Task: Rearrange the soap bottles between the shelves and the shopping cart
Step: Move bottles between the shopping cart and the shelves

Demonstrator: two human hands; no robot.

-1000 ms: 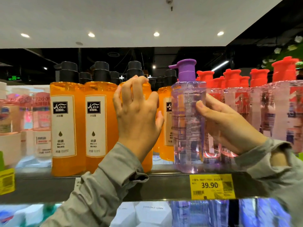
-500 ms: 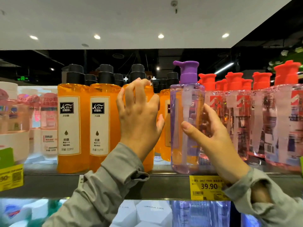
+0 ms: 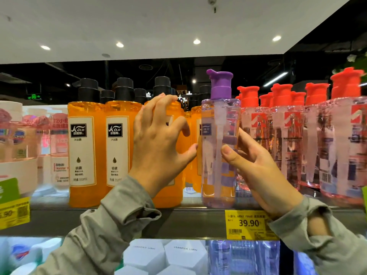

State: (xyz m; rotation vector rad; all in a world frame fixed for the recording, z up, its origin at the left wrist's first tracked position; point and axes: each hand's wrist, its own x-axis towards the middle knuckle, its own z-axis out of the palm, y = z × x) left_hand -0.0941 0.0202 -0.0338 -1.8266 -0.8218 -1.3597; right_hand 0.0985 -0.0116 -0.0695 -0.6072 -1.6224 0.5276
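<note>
the purple-pump bottle (image 3: pixel 214 181), clear-walled with pale lilac liquid, stands upright at the front lip of the shelf (image 3: pixel 188 221), its base down on the ledge, between the orange row on its left and the red-capped row on its right. the right hand (image 3: pixel 264 171) grasps it low on the body: the thumb lies across the front face, and the fingers wrap round the back, showing dimly through the liquid. the left hand (image 3: pixel 158 143) is just beside it, laid against the front of the third orange bottle (image 3: pixel 168 195), fingers spread and bent over its shoulder, thumb reaching toward the purple-pump bottle; it looks to be bracing that bottle rather than clasping it, though the hand itself hides the contact. two more orange bottles (image 3: pixel 81 151) with black pumps and white labels stand shoulder to shoulder further left, with others of the kind behind them. to the right, the red-pump bottles (image 3: pixel 288 145) are packed close in a line, clear with red and white labels. a yellow price tag (image 3: pixel 246 223) reading 39.90 hangs on the shelf edge below the purple-pump bottle, partly covered by the right wrist. both arms wear grey sleeves (image 3: pixel 111 225). pale tubs (image 3: pixel 17 155) sit at the far left of the same shelf, blurred, and white boxes (image 3: pixel 184 253) fill the shelf underneath.
</note>
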